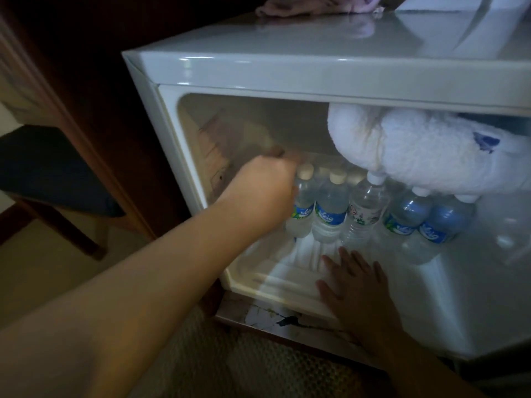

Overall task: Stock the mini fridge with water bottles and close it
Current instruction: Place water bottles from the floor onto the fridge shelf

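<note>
The white mini fridge (287, 70) stands open. Several clear water bottles with blue labels stand in a row on its floor. My left hand (263, 193) reaches in from the left and curls around the leftmost water bottle (303, 205); its fingertips are hidden behind the bottle. Beside that one stands a second bottle (330, 208), then one with a pale label (363, 211). Two more bottles (425, 222) stand further right. My right hand (355, 285) lies flat, fingers spread, on the fridge's front bottom lip and holds nothing.
A thick white lump of frost (416, 150) hangs from the upper right of the fridge interior, just above the bottle caps. A pink cloth (304, 5) lies on the fridge top. A dark wooden cabinet wall (94, 90) stands to the left, above woven carpet (244, 366).
</note>
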Motion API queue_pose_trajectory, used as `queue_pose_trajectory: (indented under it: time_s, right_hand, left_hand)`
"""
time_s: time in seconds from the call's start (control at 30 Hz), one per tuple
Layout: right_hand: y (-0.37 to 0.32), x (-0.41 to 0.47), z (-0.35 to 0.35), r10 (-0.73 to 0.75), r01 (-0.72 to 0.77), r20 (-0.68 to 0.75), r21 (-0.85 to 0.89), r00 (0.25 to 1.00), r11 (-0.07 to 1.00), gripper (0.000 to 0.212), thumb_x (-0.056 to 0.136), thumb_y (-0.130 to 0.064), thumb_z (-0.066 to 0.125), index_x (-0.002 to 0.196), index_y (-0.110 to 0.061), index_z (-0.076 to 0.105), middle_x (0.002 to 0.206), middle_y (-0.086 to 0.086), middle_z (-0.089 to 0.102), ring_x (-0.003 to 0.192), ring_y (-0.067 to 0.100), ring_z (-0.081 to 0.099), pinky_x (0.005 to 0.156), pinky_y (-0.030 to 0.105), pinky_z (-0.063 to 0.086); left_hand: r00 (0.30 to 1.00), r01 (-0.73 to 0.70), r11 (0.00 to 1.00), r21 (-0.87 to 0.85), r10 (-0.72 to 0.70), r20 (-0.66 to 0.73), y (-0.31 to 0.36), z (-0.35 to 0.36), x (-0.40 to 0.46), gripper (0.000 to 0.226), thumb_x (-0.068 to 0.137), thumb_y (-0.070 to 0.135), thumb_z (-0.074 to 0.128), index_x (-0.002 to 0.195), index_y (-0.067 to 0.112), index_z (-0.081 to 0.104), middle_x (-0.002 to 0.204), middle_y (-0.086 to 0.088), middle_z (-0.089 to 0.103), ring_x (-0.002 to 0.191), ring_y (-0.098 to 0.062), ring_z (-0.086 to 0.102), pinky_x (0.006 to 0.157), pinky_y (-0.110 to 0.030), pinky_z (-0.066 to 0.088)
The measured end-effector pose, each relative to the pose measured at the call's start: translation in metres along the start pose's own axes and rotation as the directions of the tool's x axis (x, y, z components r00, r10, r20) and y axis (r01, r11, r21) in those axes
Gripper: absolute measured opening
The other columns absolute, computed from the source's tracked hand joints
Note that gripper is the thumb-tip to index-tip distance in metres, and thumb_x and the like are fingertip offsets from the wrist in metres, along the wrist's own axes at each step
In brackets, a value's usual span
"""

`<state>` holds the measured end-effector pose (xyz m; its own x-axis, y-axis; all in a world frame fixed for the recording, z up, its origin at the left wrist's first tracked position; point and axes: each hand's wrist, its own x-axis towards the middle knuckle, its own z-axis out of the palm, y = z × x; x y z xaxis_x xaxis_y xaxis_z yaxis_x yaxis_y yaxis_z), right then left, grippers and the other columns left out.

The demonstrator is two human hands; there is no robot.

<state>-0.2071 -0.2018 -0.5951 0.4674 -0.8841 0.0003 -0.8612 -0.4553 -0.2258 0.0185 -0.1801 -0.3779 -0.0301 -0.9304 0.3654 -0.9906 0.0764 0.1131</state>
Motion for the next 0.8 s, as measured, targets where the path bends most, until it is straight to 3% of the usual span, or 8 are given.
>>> queue_pose_trajectory:
  time_s: [0.13,0.2,0.3,0.47,0.53,0.57,0.67,0.8]
  right_hand:
    - [0.004,-0.003,0.002,0.005,-0.005,0.001,-0.029,1.000,1.000,0.070,0.089,-0.071,0.032,0.140,-0.032,0.060,0.157,0.003,0.048,0.146,0.027,0.042,0.117,0.060,0.027]
    - [0.005,-0.006,0.001,-0.039,0.037,-0.050,-0.031,0.998,0.999,0.065,0.086,-0.067,0.040,0.117,-0.022,0.076,0.135,0.010,0.068,0.124,0.034,0.062,0.104,0.058,0.043]
    - [-0.017,-0.009,-0.007,-0.175,0.182,-0.156,0.032,0.972,0.983,0.052,0.091,-0.060,0.047,0.099,-0.020,0.079,0.107,0.006,0.074,0.100,0.035,0.065,0.087,0.052,0.051]
    - [-0.132,-0.027,-0.023,-0.646,0.683,-0.240,0.121,0.725,0.721,0.039,0.099,-0.051,0.052,0.101,-0.025,0.080,0.093,-0.004,0.075,0.079,0.019,0.072,0.067,0.033,0.059]
    - [-0.180,-0.036,-0.018,-0.777,0.810,-0.228,0.160,0.586,0.564,0.029,0.094,-0.047,0.060,0.105,-0.029,0.080,0.093,-0.006,0.076,0.073,0.011,0.072,0.061,0.025,0.059]
    - [-0.204,-0.037,-0.017,-0.822,0.819,-0.102,0.220,0.560,0.531,0.030,0.095,-0.050,0.058,0.113,-0.034,0.076,0.098,-0.011,0.075,0.073,0.002,0.068,0.063,0.019,0.056]
    - [-0.269,-0.033,0.000,-0.808,0.755,0.249,0.289,0.534,0.589,0.041,0.100,-0.062,0.042,0.140,-0.052,0.047,0.119,-0.032,0.053,0.084,-0.011,0.053,0.072,0.010,0.042]
    - [-0.348,-0.031,0.040,-0.749,0.668,0.405,0.350,0.524,0.656,0.040,0.102,-0.050,0.051,0.141,-0.050,0.043,0.115,-0.026,0.049,0.092,-0.006,0.052,0.080,0.020,0.050]
  left_hand:
    - [0.988,-0.110,0.958,-0.266,0.075,-0.138,0.016,-0.036,-0.101,0.022,0.096,0.032,0.067,0.117,0.024,0.070,0.099,0.010,0.069,0.077,-0.005,0.064,0.070,-0.033,0.058]
    - [0.988,-0.089,0.936,-0.339,0.040,-0.149,0.009,-0.047,-0.144,0.017,0.096,0.033,0.069,0.110,0.024,0.073,0.092,0.012,0.068,0.071,-0.002,0.061,0.067,-0.028,0.056]
    - [0.985,-0.012,0.952,-0.304,-0.040,-0.166,-0.027,-0.066,-0.204,0.012,0.093,0.027,0.075,0.103,0.021,0.076,0.085,0.017,0.062,0.073,0.000,0.059,0.070,-0.018,0.051]
    - [0.910,0.378,0.907,-0.186,-0.402,-0.106,-0.099,-0.102,-0.316,0.009,0.093,0.032,0.073,0.102,0.031,0.074,0.089,0.026,0.063,0.078,0.003,0.062,0.066,-0.009,0.045]
    - [0.794,0.580,0.801,-0.145,-0.596,-0.120,-0.122,-0.113,-0.357,0.007,0.094,0.036,0.071,0.101,0.035,0.073,0.088,0.027,0.065,0.077,-0.001,0.064,0.061,-0.014,0.048]
    - [0.698,0.694,0.707,-0.134,-0.707,-0.118,-0.133,-0.116,-0.374,0.006,0.094,0.038,0.071,0.100,0.038,0.071,0.086,0.027,0.066,0.077,-0.001,0.065,0.059,-0.014,0.047]
    - [0.385,0.915,0.387,-0.113,-0.922,-0.041,-0.168,-0.113,-0.417,0.015,0.092,0.045,0.069,0.106,0.039,0.069,0.085,0.021,0.069,0.074,0.005,0.064,0.061,-0.014,0.043]
    - [0.165,0.986,0.157,-0.062,-0.973,0.160,-0.210,-0.086,-0.461,0.026,0.092,0.050,0.066,0.112,0.034,0.067,0.093,0.015,0.069,0.085,-0.002,0.065,0.068,-0.022,0.048]
